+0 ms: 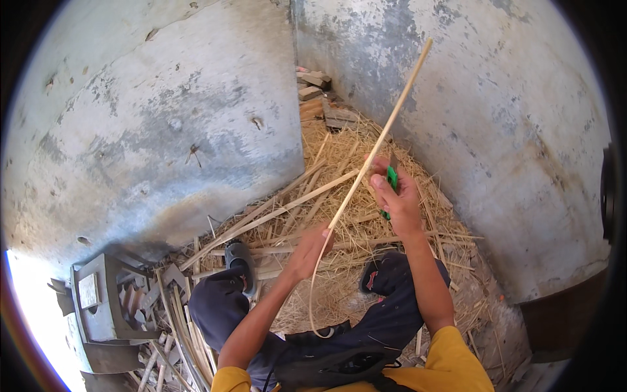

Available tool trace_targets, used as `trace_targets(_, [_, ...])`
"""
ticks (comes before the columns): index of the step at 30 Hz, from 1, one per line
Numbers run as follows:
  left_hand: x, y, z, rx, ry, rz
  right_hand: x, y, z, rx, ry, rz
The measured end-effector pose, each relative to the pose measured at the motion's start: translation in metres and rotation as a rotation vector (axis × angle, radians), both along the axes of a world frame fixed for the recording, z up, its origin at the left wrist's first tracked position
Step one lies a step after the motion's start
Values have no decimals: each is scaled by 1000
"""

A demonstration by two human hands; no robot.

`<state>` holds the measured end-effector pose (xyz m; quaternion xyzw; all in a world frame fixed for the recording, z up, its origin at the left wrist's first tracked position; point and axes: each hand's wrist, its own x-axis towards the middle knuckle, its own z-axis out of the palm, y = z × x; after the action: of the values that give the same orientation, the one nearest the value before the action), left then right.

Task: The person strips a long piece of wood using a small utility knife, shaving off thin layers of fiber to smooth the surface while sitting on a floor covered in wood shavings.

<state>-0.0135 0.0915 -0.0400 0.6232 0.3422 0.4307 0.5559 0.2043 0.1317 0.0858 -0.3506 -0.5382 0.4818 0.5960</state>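
A long pale strip of split bamboo or wood (400,101) rises at a slant from my lap toward the far right. My left hand (305,255) is closed round its lower part, and below there a thin end curls down to my lap. Close beside the strip's middle, my right hand (401,199) grips a green-handled knife (392,177), its short blade pointing up. The right fingertips are partly behind the strip. I cannot tell whether they touch it.
Straw-like shavings (366,225) cover the floor between my feet and the walls. Longer strips (281,210) lie across them. At left stands a grey box-like frame (104,297) beside scrap wood. Bricks (313,81) are piled near the corner between two worn walls (228,98).
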Motion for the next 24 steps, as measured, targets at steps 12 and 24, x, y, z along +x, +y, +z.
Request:
trace_targets(12, [5,6,31,169,-71,36,-24,-7,-35,-42,-40,-17])
trace_targets(24, [2,-5,51,-23,-169,40,-41,-14,-43,-111,30,196])
